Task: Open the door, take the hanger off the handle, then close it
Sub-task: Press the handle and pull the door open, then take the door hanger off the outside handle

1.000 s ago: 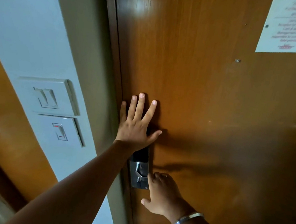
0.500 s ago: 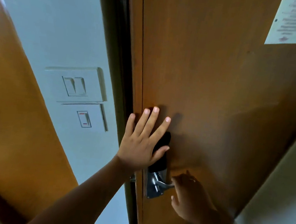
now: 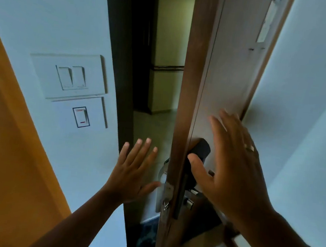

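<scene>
Wooden and brown, the door stood swung well open, edge-on, so the opening step looked done. Both hands were spread and held nothing: the left hand hovered in the gap and the right hand rested by the inner lock body. No hanger could be made out; its removal and the closing seemingly remained.
</scene>
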`<state>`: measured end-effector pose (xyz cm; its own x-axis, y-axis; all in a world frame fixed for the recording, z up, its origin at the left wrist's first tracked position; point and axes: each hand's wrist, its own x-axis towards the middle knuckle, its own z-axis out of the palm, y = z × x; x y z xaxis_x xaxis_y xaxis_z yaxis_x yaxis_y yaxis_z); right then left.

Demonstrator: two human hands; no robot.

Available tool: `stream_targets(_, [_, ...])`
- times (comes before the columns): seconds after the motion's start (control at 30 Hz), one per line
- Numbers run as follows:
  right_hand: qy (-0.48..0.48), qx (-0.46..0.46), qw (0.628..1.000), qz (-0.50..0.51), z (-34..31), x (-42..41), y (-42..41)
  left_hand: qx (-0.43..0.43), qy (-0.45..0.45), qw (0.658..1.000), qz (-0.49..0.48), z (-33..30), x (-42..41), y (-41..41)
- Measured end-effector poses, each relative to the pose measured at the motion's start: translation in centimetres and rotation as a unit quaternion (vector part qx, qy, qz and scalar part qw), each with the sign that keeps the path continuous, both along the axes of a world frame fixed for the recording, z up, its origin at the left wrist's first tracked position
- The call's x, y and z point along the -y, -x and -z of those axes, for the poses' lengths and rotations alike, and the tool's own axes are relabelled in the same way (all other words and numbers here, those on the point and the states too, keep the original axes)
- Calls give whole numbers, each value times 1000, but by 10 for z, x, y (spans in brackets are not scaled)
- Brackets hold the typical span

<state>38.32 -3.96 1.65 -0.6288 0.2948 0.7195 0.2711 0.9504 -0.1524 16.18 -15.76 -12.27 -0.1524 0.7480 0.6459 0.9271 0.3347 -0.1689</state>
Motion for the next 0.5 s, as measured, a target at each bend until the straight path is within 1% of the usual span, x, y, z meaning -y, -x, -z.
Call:
stream_targets(0.1, [-40,-12,998,36,-22,10,-7,42,91,994,48,9,-19,2])
stream_targets(0.17, [-73,-6,996,59,-33,9,-7,53,158,983,78,12,-37,0])
stream_targets(0.23, [-115,-9,989,96,-42,5,-7,60,207,969,118,17,-56,-4])
stream_targets(0.33, [-166,-25,977,135,-49,-4,-5,84,239,950,184,24,-84,-12])
stream_targets(0.43, [-196,-38,966,165,-52,-17,-7,91,248,937,226,30,-112,-25])
stream_targets(0.5, [-210,-50,958,188,-51,-26,-11,113,244,929,254,29,-123,-34])
